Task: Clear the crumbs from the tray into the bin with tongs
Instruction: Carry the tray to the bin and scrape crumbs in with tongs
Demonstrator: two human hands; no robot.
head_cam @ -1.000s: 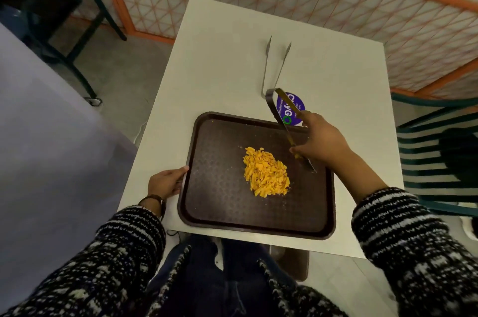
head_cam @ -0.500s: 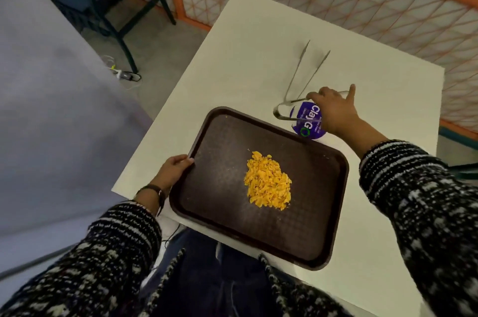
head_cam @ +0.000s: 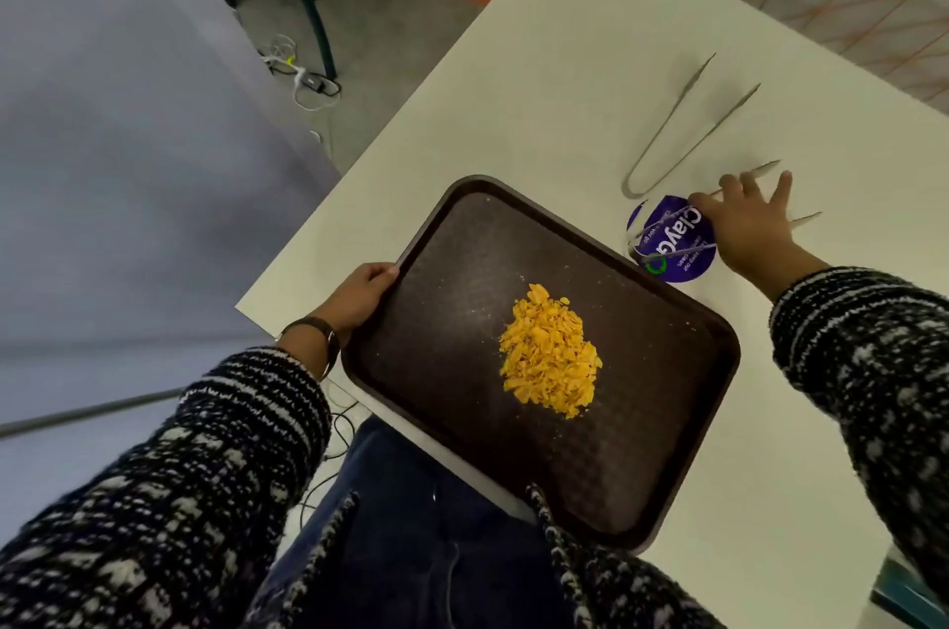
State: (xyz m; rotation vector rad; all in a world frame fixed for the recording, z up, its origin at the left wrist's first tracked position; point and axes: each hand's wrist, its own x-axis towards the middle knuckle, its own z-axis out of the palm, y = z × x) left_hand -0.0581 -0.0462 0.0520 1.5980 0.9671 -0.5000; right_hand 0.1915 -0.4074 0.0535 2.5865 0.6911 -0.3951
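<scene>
A white tabletop (head_cam: 539, 89) fills the right side of the view, its far corner cut off at the top. A dark brown tray (head_cam: 452, 279) sits at an angle on it, hanging past the near edge over the person's lap; its nearest rim is partly hidden behind a black-and-white cardigan hem (head_cam: 552, 520). In the middle of the tray is one heap of orange-yellow crumbs (head_cam: 549, 351), with a few specks around it. The left hand (head_cam: 359, 294), with a wristwatch (head_cam: 328, 340) above it, grips the tray's left corner, fingers curled over the rim. The right hand (head_cam: 750, 227) lies flat with fingers spread and straight on the tongs (head_cam: 762, 168), which rest on the tabletop just beyond the tray, across a round purple sticker (head_cam: 667, 238). The hand covers their middle, so only the bend and the two tips show. Half a second ago those fingers curled around them. A spare pair of tongs (head_cam: 662, 131) lies farther back, untouched.
</scene>
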